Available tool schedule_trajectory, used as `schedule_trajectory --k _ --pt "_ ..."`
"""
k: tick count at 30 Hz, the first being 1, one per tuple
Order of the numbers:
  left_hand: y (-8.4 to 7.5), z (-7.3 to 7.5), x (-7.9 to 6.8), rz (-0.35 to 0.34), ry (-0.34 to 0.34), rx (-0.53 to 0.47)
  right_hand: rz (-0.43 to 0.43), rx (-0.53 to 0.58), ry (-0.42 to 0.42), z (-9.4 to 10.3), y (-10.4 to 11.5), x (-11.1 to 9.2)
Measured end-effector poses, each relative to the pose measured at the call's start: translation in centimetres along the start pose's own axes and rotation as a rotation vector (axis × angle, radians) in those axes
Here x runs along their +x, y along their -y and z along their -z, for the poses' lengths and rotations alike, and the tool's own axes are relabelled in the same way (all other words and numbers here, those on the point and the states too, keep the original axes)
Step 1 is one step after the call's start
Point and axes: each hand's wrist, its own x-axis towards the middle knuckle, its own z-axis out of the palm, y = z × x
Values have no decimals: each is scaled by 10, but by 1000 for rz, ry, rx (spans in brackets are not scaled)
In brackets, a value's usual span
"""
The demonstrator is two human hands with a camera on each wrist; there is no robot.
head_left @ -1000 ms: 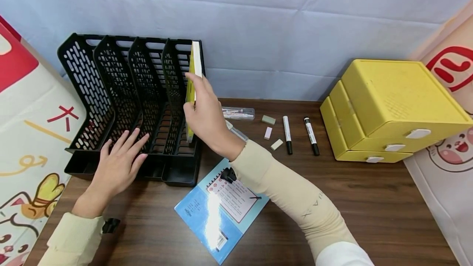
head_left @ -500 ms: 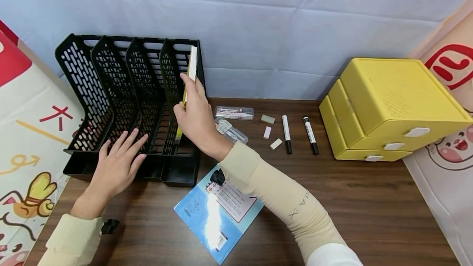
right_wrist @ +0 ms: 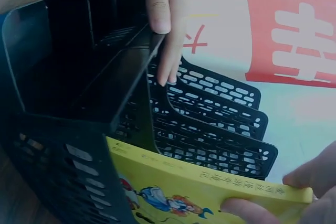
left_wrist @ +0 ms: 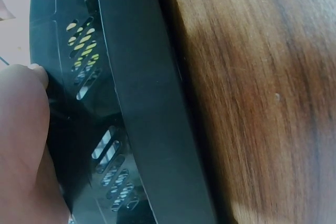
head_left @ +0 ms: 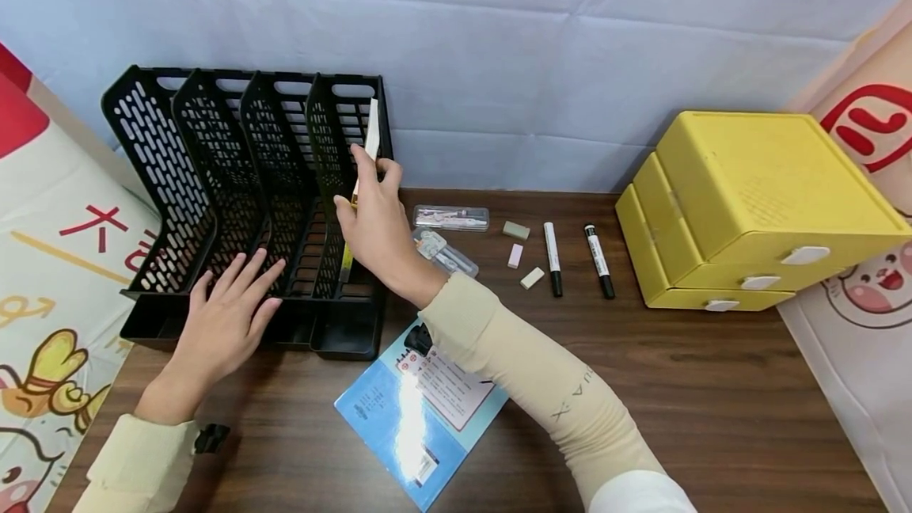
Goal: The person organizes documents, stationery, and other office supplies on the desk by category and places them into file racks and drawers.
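Observation:
A black mesh file organizer (head_left: 347, 332) with upright dividers stands at the desk's left. My right hand (head_left: 385, 232) grips a yellow book (right_wrist: 181, 174) by its edge, thumb on one side and fingers on the other. In the head view the book stands upright in the rightmost compartment, its lower part down between the divider and the side wall. The right wrist view shows its yellow spine and a cartoon figure on the cover. My left hand (head_left: 231, 311) rests with straight, spread fingers on the organizer's front ledge.
A blue book (head_left: 406, 410) lies flat before the organizer. Right of it are two clear cases, one being a pencil-lead-like box (head_left: 452, 218), several erasers (head_left: 516, 230) and two markers (head_left: 553, 258). A yellow drawer unit (head_left: 777, 188) stands at the right, against a cloth backdrop.
My right hand has shifted left with the yellow book, which sits lower and leans closer to the divider. The clear cases have come into fuller view. My left hand has stayed put.

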Motion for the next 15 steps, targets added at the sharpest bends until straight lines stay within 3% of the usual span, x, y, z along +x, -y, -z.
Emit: schedule_trajectory --k 7,15 --pt "-1 0 0 -2 -9 3 -59 22 74 9 2 -2" --pt "-1 0 -1 -6 -18 -2 -15 36 18 4 0 -3"
